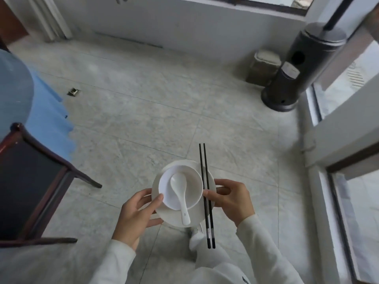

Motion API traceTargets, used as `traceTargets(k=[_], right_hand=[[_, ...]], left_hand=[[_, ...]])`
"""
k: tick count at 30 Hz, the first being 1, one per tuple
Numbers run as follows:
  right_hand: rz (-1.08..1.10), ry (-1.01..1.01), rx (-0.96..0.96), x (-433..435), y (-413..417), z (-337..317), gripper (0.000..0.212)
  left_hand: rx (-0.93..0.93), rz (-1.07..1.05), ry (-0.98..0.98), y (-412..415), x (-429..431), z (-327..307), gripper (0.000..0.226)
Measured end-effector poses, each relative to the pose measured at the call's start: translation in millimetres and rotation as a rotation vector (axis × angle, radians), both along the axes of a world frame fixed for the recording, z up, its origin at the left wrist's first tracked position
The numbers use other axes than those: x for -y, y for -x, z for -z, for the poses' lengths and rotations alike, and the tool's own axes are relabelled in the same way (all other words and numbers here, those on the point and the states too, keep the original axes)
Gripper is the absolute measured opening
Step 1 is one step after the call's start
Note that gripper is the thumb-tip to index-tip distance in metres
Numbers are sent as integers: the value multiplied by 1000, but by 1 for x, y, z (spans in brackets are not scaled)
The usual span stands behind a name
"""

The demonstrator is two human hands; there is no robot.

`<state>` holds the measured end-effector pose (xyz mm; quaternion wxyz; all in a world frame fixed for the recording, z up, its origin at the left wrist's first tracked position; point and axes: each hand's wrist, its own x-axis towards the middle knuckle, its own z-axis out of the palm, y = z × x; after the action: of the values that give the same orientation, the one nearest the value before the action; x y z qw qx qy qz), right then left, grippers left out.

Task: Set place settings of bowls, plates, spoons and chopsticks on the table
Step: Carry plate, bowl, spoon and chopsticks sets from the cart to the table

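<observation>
I carry a white plate [174, 219] in mid-air above the floor. A white bowl [194, 184] sits on it, and a white spoon [180, 193] lies in the bowl with its handle over the near rim. A pair of black chopsticks [206, 191] lies across the plate's right side, pointing away from me. My left hand [136, 216] grips the plate's left edge, thumb against the bowl. My right hand [230, 198] holds the plate's right edge and pins the chopsticks with its thumb. The table with a blue cloth [18, 87] is at the far left.
A dark wooden chair [32, 181] stands at the left beside the table. A dark patio heater [303, 64] and a small bin [262, 67] stand at the back right by the glass doors. A metal floor socket [73, 91] sits in the tiled floor.
</observation>
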<state>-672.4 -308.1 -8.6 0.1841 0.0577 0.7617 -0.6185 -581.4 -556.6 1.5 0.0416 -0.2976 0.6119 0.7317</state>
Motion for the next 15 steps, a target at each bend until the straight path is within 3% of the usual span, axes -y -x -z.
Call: traceTargets(k=[15], right_hand=[[-272, -16, 43, 163, 327, -2, 43]], left_hand=[[8, -320, -41, 260, 129, -6, 53]])
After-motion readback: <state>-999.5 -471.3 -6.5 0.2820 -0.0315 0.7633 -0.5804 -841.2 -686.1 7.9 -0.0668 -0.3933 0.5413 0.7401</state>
